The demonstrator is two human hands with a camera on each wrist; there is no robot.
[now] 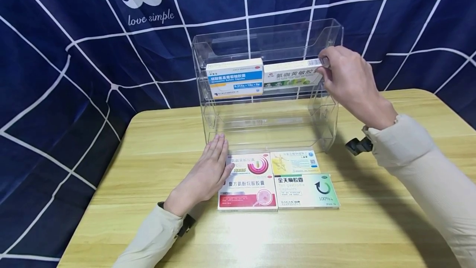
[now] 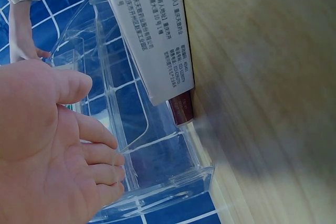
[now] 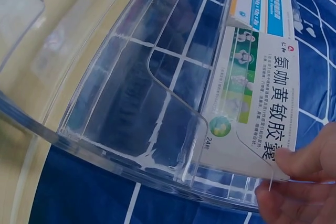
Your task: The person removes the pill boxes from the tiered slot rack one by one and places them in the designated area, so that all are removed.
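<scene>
My right hand [image 1: 351,80] pinches the right end of a white medicine box [image 1: 291,73] with green pictures. That box stands in the upper tier of a clear acrylic rack [image 1: 267,135], beside a blue-and-white medicine box [image 1: 235,78]. In the right wrist view, thumb and fingers grip the corner of the white medicine box [image 3: 257,103], behind the clear front lip. My left hand [image 1: 204,175] lies with straight fingers along the left edge of a pink-and-white medicine box [image 1: 256,163] and a red-and-white one [image 1: 247,197] on the table.
A yellow-and-white medicine box [image 1: 295,162] and a green-and-white one [image 1: 306,193] lie flat to the right of the red pair, close before the rack. The wooden table [image 1: 160,152] backs onto a dark blue cloth [image 1: 156,61] with white lines.
</scene>
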